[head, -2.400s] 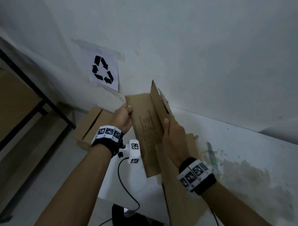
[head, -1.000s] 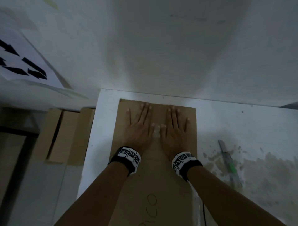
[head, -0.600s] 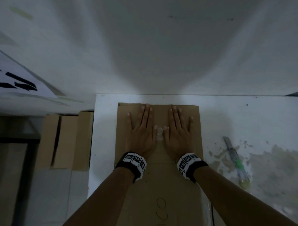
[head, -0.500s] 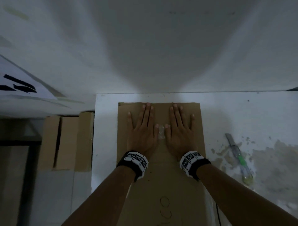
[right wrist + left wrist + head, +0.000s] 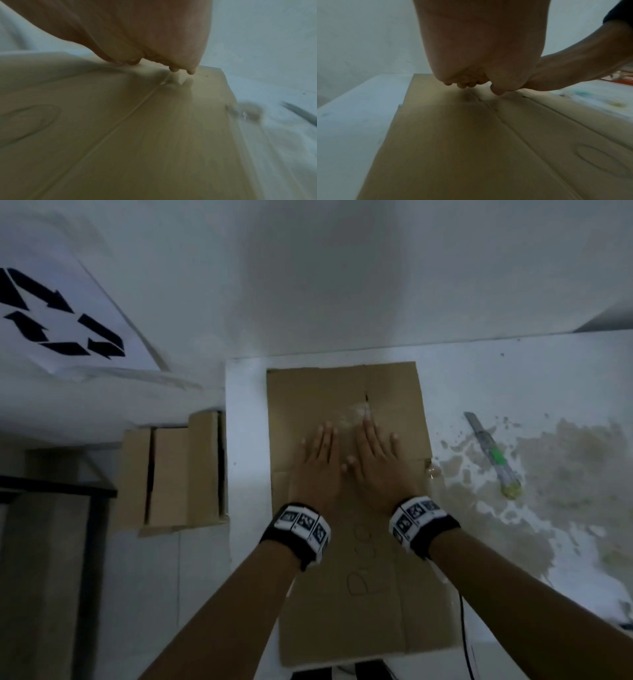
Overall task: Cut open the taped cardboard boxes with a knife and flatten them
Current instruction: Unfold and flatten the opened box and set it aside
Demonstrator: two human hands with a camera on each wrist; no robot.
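Cardboard box (image 5: 346, 542) flat beneath both hands' grip.

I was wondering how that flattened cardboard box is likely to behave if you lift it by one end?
The flattened cardboard box is thin for its area, so probably light. Crease lines run across it, so it would likely bend or fold there rather than stay rigid. It overhangs the near edge of the white table, so a push toward you could tip it off once both hands lift.
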